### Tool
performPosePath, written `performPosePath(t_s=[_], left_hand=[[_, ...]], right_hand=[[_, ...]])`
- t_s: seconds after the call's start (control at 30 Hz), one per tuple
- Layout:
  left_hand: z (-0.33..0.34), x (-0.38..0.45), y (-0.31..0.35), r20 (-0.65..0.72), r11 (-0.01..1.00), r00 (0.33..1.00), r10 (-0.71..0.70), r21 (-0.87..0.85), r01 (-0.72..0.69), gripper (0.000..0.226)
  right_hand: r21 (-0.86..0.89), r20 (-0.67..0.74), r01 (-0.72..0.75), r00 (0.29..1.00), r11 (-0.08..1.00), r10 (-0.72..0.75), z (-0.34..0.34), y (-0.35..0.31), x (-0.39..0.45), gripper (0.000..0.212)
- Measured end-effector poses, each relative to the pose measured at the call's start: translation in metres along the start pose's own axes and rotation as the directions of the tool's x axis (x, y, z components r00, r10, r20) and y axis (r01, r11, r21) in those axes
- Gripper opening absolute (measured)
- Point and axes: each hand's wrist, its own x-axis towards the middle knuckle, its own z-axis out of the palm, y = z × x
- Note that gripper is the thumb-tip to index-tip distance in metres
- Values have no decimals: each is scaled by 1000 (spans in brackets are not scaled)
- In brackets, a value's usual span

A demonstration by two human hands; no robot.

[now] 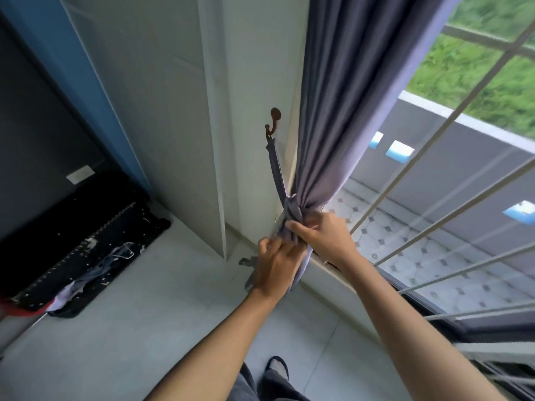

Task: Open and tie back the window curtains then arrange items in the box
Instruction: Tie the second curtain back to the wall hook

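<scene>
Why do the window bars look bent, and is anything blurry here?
Head view: the wide-angle lens bows the white window bars; both hands and the grey-purple fabric curtain look slightly soft; daylight outside is much brighter than the dark left corner.

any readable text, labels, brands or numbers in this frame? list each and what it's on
No legible text in this frame.
White label on the dark panel at left: too small and blurred to read.
Purple curtain, its tie-back strap and the wall hook: no print or markings visible.
Black item on the floor: pale dots only, no letters made out.
</scene>
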Motion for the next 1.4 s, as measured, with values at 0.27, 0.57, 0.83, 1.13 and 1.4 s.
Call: performPosePath(t_s=[0.27, 0.57, 0.83, 1.13, 1.4], left_hand=[[11, -28, -4, 50, 951, 991, 124, -291, -104, 25], [18, 19, -2, 383, 576, 807, -450, -565, 590, 68], [47, 86, -23, 603, 457, 729, -324, -574, 679, 67], [72, 100, -39, 655, 797, 725, -214, -312, 517, 35], [66, 97, -55, 749, 582, 632, -201, -428, 692, 21]], right_hand=[[-186, 22, 133, 991, 973, -131, -12, 6, 8, 19], [-164, -5, 115, 993, 980, -118, -14, 7, -1, 15], [-64, -129, 30, 991, 997, -38, -12, 9, -3, 10], [0, -114, 39, 993, 999, -39, -8, -20, 7, 43], [-66, -10, -71, 997, 995, 71, -21, 43, 7, 21]])
